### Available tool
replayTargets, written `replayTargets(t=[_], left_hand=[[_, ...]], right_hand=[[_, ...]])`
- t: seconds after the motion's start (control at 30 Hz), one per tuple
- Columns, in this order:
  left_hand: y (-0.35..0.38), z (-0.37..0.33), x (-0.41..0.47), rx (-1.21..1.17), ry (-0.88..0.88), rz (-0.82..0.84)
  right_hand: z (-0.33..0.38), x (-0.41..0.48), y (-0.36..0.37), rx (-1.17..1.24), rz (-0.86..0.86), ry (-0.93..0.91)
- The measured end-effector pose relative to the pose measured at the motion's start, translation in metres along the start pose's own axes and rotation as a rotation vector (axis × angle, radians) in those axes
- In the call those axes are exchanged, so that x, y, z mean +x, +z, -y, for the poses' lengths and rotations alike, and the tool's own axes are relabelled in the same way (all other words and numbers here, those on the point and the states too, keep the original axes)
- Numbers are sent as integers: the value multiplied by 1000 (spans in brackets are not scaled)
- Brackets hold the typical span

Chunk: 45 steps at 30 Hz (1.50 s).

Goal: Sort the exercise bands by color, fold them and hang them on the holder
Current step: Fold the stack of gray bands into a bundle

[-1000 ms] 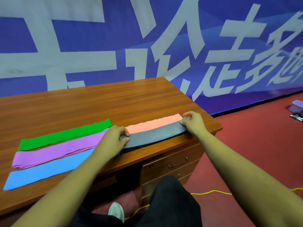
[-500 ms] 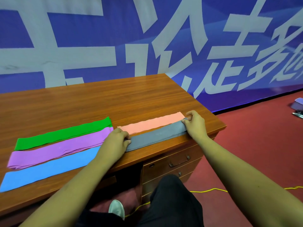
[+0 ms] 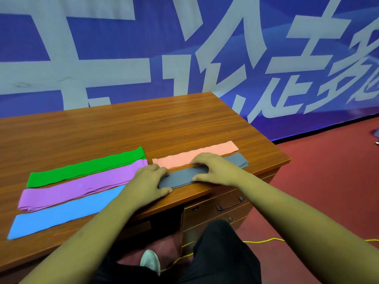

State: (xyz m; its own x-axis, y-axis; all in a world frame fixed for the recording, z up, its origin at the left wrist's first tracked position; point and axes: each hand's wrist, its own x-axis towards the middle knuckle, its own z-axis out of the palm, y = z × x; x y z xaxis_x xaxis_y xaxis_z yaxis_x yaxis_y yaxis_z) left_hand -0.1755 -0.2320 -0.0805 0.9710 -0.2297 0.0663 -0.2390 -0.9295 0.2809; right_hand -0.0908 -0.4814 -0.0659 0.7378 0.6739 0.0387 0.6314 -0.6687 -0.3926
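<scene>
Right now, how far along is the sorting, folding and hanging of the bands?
Sorting looks done: the green band, purple band, blue band and peach band lie as separate flat strips on the desk. In hand: the left hand and right hand press the grey band flat near the front edge. Left: hanging. No holder is in view.

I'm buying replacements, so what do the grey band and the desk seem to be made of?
Grey band: probably thin rubber or latex sheet with a matte finish. It lies limp and flat in stacked layers with no sheen, though a smooth fabric can't be ruled out.
Desk: wood or wood-grain laminate with a glossy finish. It shows streaked brown grain and soft reflections, but the pictures don't show which.
</scene>
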Motion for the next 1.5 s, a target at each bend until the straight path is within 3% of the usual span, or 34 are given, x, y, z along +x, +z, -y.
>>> replayTargets(t=[0.17,0.53,0.87,1.1,1.33,1.5], left_hand=[[-2,4,-4,-26,14,15],[-10,13,-9,-34,52,57],[-10,4,-7,50,15,94],[-10,-2,-1,-3,-84,158],[-13,-20,13,79,-146,115],[-26,-33,15,-273,-229,75]], right_hand=[[-1,3,2,-57,126,-39],[-3,-10,8,-29,30,-87],[-10,-11,2,-148,68,-92],[25,-30,19,-178,-71,-168],[36,-34,36,-76,-162,-73],[38,-35,34,76,-126,13]])
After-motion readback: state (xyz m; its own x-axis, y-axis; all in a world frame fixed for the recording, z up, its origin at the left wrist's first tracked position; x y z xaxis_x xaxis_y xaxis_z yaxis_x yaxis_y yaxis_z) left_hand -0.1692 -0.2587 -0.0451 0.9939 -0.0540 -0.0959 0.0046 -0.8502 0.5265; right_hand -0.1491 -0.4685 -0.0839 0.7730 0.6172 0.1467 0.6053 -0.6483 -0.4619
